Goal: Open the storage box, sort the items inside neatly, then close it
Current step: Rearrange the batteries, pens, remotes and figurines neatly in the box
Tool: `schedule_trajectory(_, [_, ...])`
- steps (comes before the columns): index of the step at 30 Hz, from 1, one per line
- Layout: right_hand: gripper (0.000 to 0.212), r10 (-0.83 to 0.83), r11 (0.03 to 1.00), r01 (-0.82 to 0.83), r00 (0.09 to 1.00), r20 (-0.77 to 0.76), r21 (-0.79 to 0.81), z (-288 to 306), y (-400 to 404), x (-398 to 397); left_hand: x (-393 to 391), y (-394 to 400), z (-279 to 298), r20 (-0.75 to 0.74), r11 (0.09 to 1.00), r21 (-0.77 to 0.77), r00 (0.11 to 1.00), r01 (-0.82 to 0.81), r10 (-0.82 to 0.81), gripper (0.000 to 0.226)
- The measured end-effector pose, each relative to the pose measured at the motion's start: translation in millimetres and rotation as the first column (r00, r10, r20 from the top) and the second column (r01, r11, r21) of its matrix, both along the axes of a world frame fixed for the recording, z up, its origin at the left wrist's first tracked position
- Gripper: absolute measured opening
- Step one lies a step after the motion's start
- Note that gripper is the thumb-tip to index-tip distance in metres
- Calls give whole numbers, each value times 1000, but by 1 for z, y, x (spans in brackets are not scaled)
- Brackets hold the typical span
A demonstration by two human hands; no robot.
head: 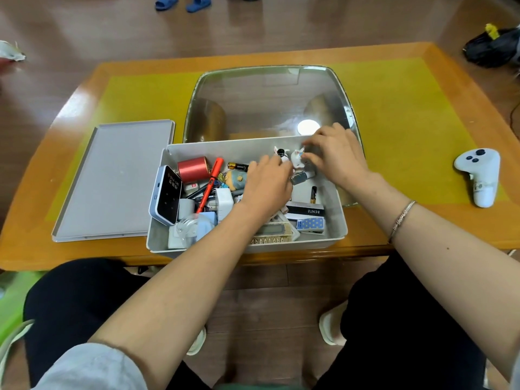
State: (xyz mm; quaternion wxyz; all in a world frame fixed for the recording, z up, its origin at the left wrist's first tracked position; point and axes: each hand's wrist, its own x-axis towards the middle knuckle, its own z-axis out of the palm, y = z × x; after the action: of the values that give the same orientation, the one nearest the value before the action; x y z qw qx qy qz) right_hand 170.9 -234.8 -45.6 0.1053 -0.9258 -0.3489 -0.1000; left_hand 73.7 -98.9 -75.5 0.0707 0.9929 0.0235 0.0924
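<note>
The grey storage box [334,220] stands open at the table's front edge, full of small items. Its flat grey lid [112,181] lies on the table to the left. Both hands reach into the box's far right corner. My left hand [267,184] lies over the middle of the clutter, fingers by a small white figurine [281,153]. My right hand [334,156] pinches a second white rabbit figurine [297,160]. Also inside are a red spool [192,168], an orange pen [209,184], a dark-screened device [166,195], batteries [237,166] and a dotted stapler [311,225].
A large clear plastic cover [267,99] stands behind the box. A white game controller [478,175] lies on the yellow table mat [408,114] at the right. A black bag [492,46] and blue slippers [183,2] sit on the floor beyond the table.
</note>
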Motion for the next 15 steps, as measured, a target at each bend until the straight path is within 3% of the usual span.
schedule_trajectory(4, [23, -19, 994, 20, 1000, 7, -104, 3, 8, 3, 10, 13, 6, 82, 982, 5, 979, -189, 188, 26])
schedule_trajectory(7, [19, -45, 989, 46, 999, 8, -142, 5, 13, 6, 18, 20, 4, 31, 982, 53, 984, -179, 177, 29])
schedule_trajectory(15, [13, -87, 985, 85, 996, -4, -150, 13, 13, 13, 31, 17, 1, 45, 988, -44, 987, -150, 152, 24])
